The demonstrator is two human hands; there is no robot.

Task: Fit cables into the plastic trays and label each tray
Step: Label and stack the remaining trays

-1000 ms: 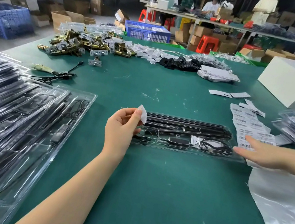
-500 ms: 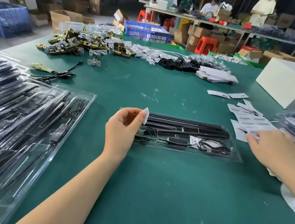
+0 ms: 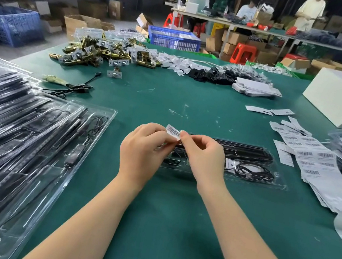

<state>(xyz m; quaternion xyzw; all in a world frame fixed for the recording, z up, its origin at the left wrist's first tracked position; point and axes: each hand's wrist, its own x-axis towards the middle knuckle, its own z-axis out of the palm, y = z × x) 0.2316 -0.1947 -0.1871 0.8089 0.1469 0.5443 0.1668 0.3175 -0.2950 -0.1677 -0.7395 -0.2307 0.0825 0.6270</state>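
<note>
My left hand (image 3: 141, 147) and right hand (image 3: 203, 155) both pinch one barcode label (image 3: 173, 131) between them, just above the tray (image 3: 255, 178). The tray lies on the bench (image 3: 172, 221) right beyond my hands, long axis left-right, mostly nearer my right hand.

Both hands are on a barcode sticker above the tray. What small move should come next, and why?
Probably lower the barcode label onto the clear tray and press it flat. The left hand and right hand pinch it between them just above the tray, which already holds its cable.
</note>
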